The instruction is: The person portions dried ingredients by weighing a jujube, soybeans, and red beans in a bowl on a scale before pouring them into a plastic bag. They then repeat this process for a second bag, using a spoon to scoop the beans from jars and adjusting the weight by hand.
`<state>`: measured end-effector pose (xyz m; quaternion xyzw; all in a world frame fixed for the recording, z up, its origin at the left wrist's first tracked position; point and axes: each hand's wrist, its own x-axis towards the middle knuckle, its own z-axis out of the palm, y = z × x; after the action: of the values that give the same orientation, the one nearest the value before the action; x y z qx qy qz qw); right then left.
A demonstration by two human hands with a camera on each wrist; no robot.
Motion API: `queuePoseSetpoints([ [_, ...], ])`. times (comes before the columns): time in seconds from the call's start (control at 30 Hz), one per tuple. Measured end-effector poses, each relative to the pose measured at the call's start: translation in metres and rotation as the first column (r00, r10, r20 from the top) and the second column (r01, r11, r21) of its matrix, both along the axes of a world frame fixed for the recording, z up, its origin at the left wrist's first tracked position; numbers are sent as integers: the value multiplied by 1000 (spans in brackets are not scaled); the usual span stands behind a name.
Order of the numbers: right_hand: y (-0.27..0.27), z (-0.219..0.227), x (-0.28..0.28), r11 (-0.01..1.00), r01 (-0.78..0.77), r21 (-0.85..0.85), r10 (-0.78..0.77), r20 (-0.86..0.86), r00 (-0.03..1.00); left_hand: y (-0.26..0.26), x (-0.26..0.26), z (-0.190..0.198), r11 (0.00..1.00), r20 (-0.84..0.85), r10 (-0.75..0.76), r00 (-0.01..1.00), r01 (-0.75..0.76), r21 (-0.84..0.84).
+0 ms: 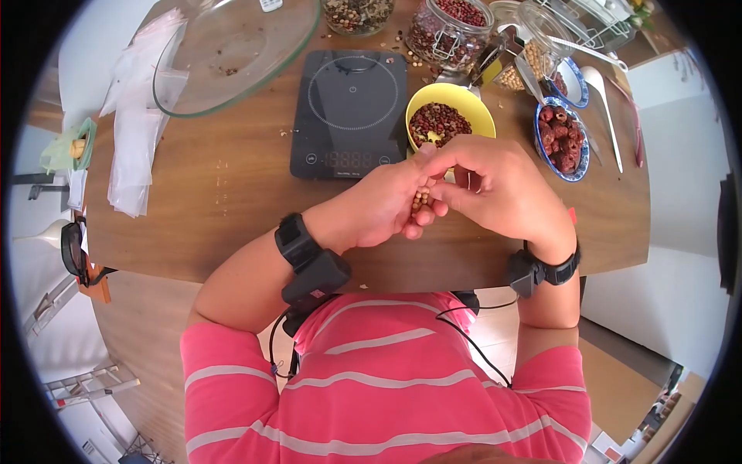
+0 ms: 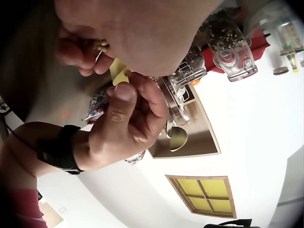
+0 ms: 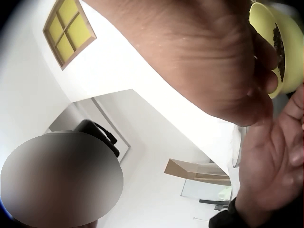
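Observation:
Pale tan soybeans point(image 1: 421, 199) lie in the cupped palm of my left hand point(image 1: 386, 197), its fingers curled up around them; a few also show in the left wrist view. Bent over that palm is my right hand point(image 1: 495, 185), its thumb tip close by the beans. In the left wrist view the right thumb and forefinger meet at their tips, and no bean shows between them. Just beyond both hands stands a yellow bowl point(image 1: 485, 116) with small dark-red beans point(image 1: 440, 120) inside. The right hand overlaps the bowl's near side in the head view.
Left of the bowl lies a flat black digital scale point(image 1: 352, 93). A large glass lid point(image 1: 232, 69) and plastic bags point(image 1: 131, 155) are at left. Glass jars point(image 1: 452, 46) stand behind; a blue-rimmed dish of dried red dates point(image 1: 560, 139) and a white spoon point(image 1: 607, 116) are at right.

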<state>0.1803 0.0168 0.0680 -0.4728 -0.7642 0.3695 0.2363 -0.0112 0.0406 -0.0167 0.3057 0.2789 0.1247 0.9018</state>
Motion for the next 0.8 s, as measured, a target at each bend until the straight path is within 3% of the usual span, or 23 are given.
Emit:
queuePoseSetpoints([
  [0.07, -5, -9, 4, 989, 49, 139, -56, 45, 997, 1, -1, -3, 1000, 47, 3, 999, -2, -21],
  [0.2, -25, -3, 1, 977, 85, 194, -103, 83, 991, 4, -3, -19, 997, 142, -6, 990, 16, -71],
  [0.3, -38, -6, -8, 914, -36, 404, -43, 183, 982, 1, -2, -13, 993, 141, 74, 987, -60, -107],
  [0.5, -44, -30, -23, 879, -28, 476, -141, 315, 939, -3, -1, 0, 982, 176, 166, 970, -145, -124],
  [0.8, -43, -40, -24, 858, -67, 509, -153, 379, 912, -5, 3, -8, 994, 153, 100, 983, -93, -53],
])
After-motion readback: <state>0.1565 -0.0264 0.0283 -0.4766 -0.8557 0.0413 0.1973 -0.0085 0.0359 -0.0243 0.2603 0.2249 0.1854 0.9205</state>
